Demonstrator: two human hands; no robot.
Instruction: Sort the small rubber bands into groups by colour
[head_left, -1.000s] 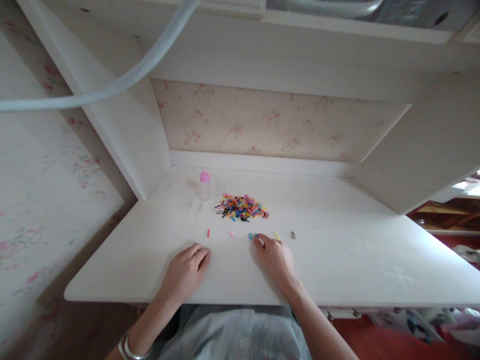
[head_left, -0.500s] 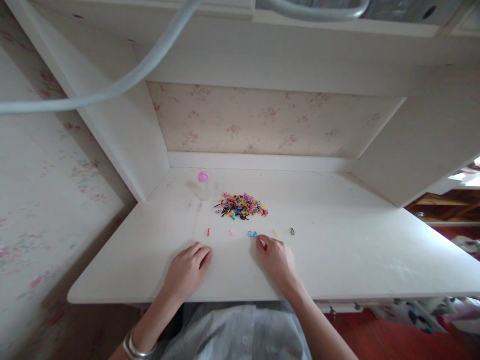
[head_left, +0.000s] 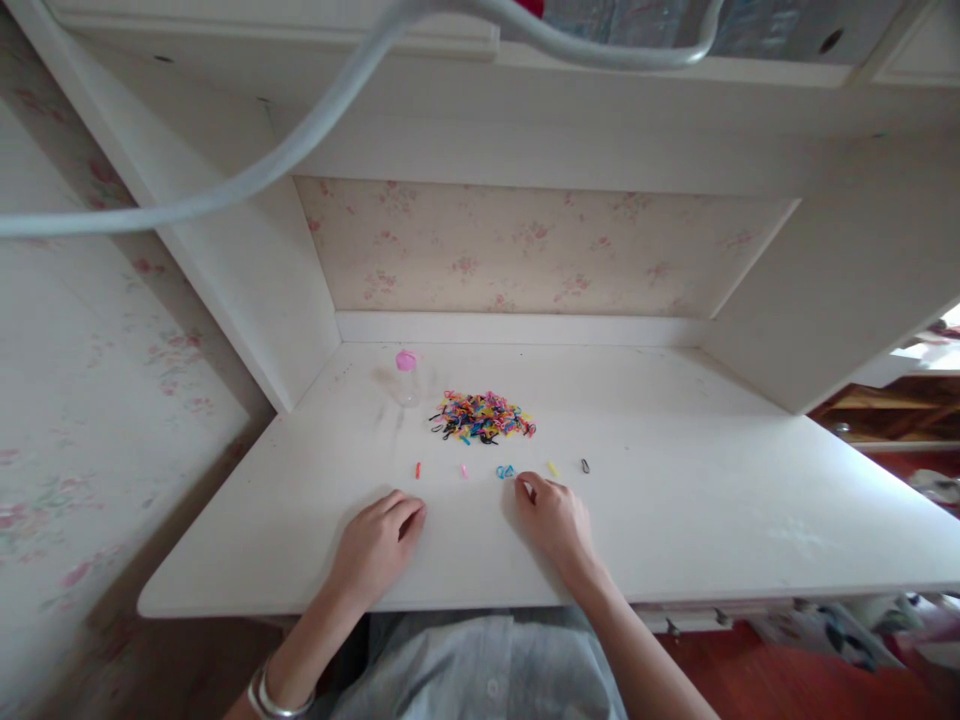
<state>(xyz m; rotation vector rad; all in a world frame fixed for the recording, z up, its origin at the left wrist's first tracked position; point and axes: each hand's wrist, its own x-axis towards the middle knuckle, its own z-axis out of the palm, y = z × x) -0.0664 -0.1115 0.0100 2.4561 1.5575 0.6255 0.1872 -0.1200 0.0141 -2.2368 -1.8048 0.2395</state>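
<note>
A pile of small multicoloured bands [head_left: 484, 416] lies on the white desk [head_left: 720, 500]. In front of it, spaced in a row, are a red band [head_left: 418, 470], a pink one [head_left: 463, 471], two blue ones [head_left: 505, 471], a yellow one [head_left: 553, 468] and a black one [head_left: 586, 466]. My left hand [head_left: 381, 545] rests on the desk below the red band, fingers curled together; anything inside is hidden. My right hand [head_left: 553, 515] is closed in a pinch just right of the blue bands; I cannot make out anything between its fingertips.
A clear jar with a pink lid [head_left: 406, 361] stands behind the pile, to the left. A white tube [head_left: 300, 140] crosses the top of the view. White side panels and a floral back panel [head_left: 525, 245] enclose the desk's rear.
The view has tilted slightly, so the tube and desk sit differently in the picture. Both hands and the bands stay practically where they were.
</note>
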